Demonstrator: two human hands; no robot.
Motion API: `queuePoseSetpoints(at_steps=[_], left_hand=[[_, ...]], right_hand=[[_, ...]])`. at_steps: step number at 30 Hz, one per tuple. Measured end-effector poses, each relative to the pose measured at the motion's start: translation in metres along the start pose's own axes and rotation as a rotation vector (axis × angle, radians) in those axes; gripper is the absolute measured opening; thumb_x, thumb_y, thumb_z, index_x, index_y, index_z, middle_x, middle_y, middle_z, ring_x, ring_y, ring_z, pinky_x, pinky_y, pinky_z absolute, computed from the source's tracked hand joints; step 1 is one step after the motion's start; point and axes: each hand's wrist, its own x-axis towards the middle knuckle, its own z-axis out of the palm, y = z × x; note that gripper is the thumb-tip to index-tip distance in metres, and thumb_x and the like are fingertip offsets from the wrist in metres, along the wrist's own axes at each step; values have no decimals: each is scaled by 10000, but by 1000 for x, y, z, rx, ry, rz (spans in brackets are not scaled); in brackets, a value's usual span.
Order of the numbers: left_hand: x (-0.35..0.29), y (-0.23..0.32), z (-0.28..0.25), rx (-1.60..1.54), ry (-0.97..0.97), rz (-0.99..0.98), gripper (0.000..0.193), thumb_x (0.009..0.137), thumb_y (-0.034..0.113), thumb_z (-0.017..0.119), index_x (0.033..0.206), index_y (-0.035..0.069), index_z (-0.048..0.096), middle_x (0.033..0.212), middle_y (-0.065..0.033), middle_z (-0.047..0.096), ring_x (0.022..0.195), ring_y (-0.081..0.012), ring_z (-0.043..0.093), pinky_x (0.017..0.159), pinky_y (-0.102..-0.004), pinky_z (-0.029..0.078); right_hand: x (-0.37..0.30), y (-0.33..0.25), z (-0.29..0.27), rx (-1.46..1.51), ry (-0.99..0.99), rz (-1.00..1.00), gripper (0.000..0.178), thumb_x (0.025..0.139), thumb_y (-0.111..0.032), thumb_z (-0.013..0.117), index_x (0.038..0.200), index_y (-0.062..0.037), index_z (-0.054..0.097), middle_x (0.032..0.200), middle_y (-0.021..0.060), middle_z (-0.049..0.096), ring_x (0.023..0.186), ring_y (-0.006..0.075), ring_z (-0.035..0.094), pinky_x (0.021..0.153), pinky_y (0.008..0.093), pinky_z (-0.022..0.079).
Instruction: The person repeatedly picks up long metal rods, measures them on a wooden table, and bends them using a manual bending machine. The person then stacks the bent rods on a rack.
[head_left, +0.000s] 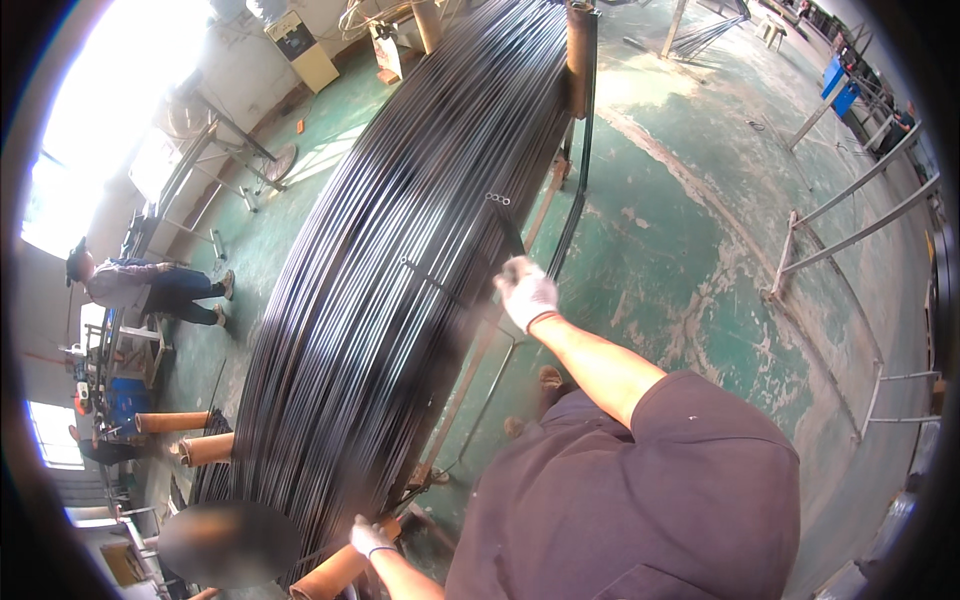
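A wide stack of long dark metal tubes [350,290] runs away from me. My right hand [528,292], in a white glove, is closed around a small bunch of dark tubes [507,222] at the stack's right edge; their round open ends point away from me. Another tube [430,279] lies slantwise across the stack. Low in the view, my left hand [370,537], also gloved, is beside a brown cylinder [335,572] at the near end of the stack. Its fingers look curled, but what they hold is not clear.
Brown upright posts [578,60] flank the stack's far end; brown cylinders [207,449] jut out at near left. A person [150,287] stands at left beside a workbench. Metal frames [790,255] stand on the worn green floor [660,250]. A blurred dark oval [230,545] covers the lower left.
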Motion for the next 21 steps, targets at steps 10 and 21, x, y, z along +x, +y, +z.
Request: queuePoseSetpoints(at_steps=[10,21], left_hand=[[-122,-43,131,-26,-549,32,179,1068,189,567,925,86,534,782,-8,494,665,-174,501,572,-327,421],[-220,1,184,283,-553,342,289,1030,132,666,1282,2,606,956,-133,685,740,-209,668,549,-314,518]], right_hand=[[66,20,-38,-281,151,-259,330,1000,-364,680,1238,-136,679,1140,141,723,1074,357,712,915,474,581],[51,67,-57,-42,480,-375,162,1019,-210,610,1125,-94,651,959,181,744,822,425,734,720,506,608]])
